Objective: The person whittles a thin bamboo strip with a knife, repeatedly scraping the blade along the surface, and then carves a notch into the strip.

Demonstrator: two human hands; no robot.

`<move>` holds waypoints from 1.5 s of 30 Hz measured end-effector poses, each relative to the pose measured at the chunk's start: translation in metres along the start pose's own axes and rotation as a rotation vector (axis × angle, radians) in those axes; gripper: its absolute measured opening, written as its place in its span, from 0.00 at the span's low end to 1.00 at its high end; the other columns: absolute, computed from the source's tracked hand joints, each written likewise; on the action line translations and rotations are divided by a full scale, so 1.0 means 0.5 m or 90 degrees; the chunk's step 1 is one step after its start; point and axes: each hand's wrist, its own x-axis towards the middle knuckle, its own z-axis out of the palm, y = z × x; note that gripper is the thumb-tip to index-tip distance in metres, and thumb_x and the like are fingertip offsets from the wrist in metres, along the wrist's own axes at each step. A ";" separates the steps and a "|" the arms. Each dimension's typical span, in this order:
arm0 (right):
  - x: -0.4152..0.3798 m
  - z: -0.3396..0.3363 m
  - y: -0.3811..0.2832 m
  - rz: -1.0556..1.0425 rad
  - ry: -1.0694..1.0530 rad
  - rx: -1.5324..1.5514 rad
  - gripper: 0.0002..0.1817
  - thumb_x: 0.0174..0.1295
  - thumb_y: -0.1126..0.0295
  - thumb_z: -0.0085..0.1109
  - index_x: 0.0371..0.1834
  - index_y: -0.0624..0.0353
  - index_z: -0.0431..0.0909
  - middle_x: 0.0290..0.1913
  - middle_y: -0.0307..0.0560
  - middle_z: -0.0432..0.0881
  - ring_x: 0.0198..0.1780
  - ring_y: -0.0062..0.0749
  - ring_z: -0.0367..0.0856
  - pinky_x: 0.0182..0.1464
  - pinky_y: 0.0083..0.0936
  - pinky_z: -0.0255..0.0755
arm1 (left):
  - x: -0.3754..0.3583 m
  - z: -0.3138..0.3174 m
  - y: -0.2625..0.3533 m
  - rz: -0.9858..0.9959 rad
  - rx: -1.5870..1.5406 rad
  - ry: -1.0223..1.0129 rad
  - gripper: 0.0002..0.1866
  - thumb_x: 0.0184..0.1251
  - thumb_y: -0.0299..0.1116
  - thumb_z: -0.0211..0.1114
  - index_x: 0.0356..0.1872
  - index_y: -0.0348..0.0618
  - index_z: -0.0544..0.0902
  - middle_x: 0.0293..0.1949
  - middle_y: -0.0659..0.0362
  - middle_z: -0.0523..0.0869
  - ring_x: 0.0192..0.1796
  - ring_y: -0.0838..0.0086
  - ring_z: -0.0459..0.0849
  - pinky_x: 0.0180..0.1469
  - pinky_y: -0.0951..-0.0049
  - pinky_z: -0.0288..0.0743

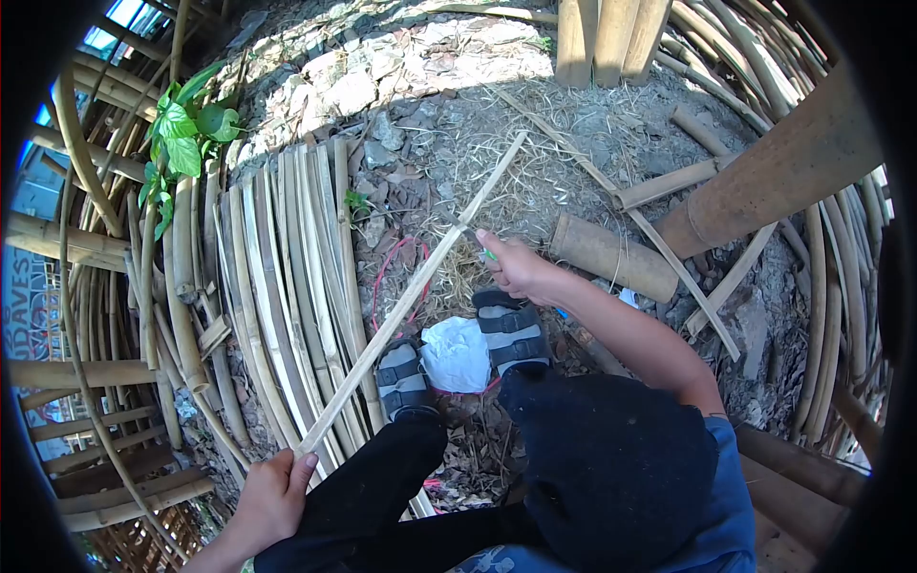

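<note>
A long pale bamboo strip runs slantwise across the middle of the view. Its near end sits in my left hand, which is closed around it with the thumb on top. My right hand is closed on a small knife; a bit of green handle shows between the fingers. The short blade lies against the strip, past its midpoint. Between my sandalled feet is a crumpled white plastic bag. Thin pale shavings lie on the ground beyond the knife.
Many split bamboo strips lie side by side at left, near a leafy plant. On the right are a cut bamboo piece and a thick leaning bamboo pole. A pink string curls on the rocky ground. Bamboo fencing surrounds the place.
</note>
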 end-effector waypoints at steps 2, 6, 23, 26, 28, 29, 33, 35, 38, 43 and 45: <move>-0.043 -0.002 -0.042 -0.068 -0.021 -0.078 0.36 0.77 0.44 0.42 0.21 0.66 0.75 0.15 0.56 0.72 0.19 0.45 0.74 0.31 0.46 0.68 | 0.001 -0.001 -0.001 0.001 -0.005 0.003 0.27 0.79 0.46 0.55 0.24 0.30 0.74 0.16 0.40 0.76 0.22 0.43 0.79 0.28 0.52 0.70; -0.169 0.058 -0.124 -0.304 -0.045 -0.259 0.34 0.75 0.45 0.44 0.23 0.64 0.80 0.19 0.62 0.79 0.25 0.59 0.82 0.32 0.51 0.75 | 0.004 0.001 -0.006 -0.032 -0.020 -0.029 0.26 0.80 0.45 0.54 0.26 0.30 0.75 0.16 0.43 0.75 0.22 0.51 0.77 0.29 0.55 0.70; -0.018 -0.060 -0.023 -0.285 0.088 -0.501 0.33 0.76 0.46 0.42 0.27 0.62 0.84 0.21 0.58 0.82 0.24 0.57 0.84 0.31 0.48 0.79 | -0.004 0.004 -0.004 -0.026 -0.009 -0.017 0.27 0.79 0.45 0.54 0.25 0.30 0.75 0.15 0.41 0.75 0.22 0.43 0.79 0.29 0.53 0.70; -0.053 -0.019 -0.072 -0.205 0.099 -0.390 0.33 0.76 0.46 0.42 0.27 0.63 0.84 0.23 0.59 0.83 0.27 0.55 0.85 0.31 0.50 0.79 | -0.003 -0.002 -0.004 -0.021 -0.005 -0.020 0.27 0.80 0.45 0.54 0.25 0.30 0.75 0.15 0.41 0.75 0.21 0.44 0.78 0.29 0.53 0.70; -0.107 0.004 -0.098 -0.247 0.046 -0.376 0.33 0.76 0.46 0.43 0.27 0.63 0.84 0.23 0.59 0.83 0.27 0.55 0.85 0.31 0.49 0.79 | 0.004 0.008 -0.014 0.007 -0.015 -0.001 0.27 0.80 0.45 0.54 0.24 0.31 0.74 0.15 0.41 0.75 0.21 0.43 0.78 0.28 0.52 0.70; -0.134 0.017 -0.101 -0.282 -0.019 -0.351 0.33 0.76 0.45 0.43 0.27 0.63 0.84 0.23 0.58 0.83 0.26 0.55 0.85 0.30 0.49 0.79 | 0.005 0.010 -0.011 0.005 -0.017 -0.004 0.27 0.80 0.45 0.54 0.24 0.31 0.74 0.15 0.41 0.75 0.21 0.43 0.78 0.28 0.52 0.70; -0.157 0.021 -0.093 -0.403 -0.056 -0.417 0.32 0.76 0.48 0.45 0.25 0.65 0.81 0.20 0.60 0.81 0.25 0.60 0.83 0.31 0.51 0.78 | 0.004 0.001 -0.004 -0.020 0.001 -0.021 0.27 0.80 0.46 0.53 0.25 0.30 0.75 0.15 0.40 0.76 0.23 0.42 0.79 0.29 0.52 0.71; -0.102 0.011 -0.060 -0.307 0.023 -0.412 0.31 0.75 0.48 0.45 0.26 0.65 0.81 0.20 0.60 0.81 0.25 0.58 0.84 0.30 0.50 0.78 | -0.001 0.003 -0.006 -0.013 -0.001 -0.019 0.27 0.80 0.46 0.53 0.25 0.30 0.75 0.16 0.40 0.76 0.23 0.42 0.80 0.29 0.52 0.71; -0.066 -0.003 -0.057 -0.225 0.085 -0.415 0.29 0.75 0.50 0.47 0.26 0.64 0.82 0.20 0.60 0.81 0.23 0.54 0.84 0.29 0.50 0.79 | 0.002 0.000 -0.006 -0.021 0.006 -0.027 0.27 0.80 0.45 0.53 0.25 0.31 0.75 0.16 0.40 0.76 0.23 0.41 0.80 0.29 0.51 0.71; -0.102 0.012 -0.072 -0.375 -0.015 -0.430 0.28 0.73 0.49 0.50 0.25 0.63 0.82 0.21 0.60 0.82 0.23 0.55 0.84 0.29 0.50 0.78 | 0.007 0.007 -0.011 -0.017 -0.020 -0.022 0.26 0.80 0.45 0.53 0.25 0.31 0.75 0.17 0.39 0.77 0.25 0.40 0.81 0.30 0.50 0.71; -0.014 -0.054 -0.032 -0.271 0.126 -0.510 0.32 0.75 0.46 0.44 0.27 0.63 0.85 0.20 0.57 0.83 0.23 0.54 0.85 0.30 0.48 0.80 | 0.001 0.006 -0.003 -0.026 -0.002 -0.024 0.26 0.80 0.44 0.53 0.25 0.31 0.75 0.17 0.39 0.77 0.25 0.40 0.81 0.30 0.50 0.71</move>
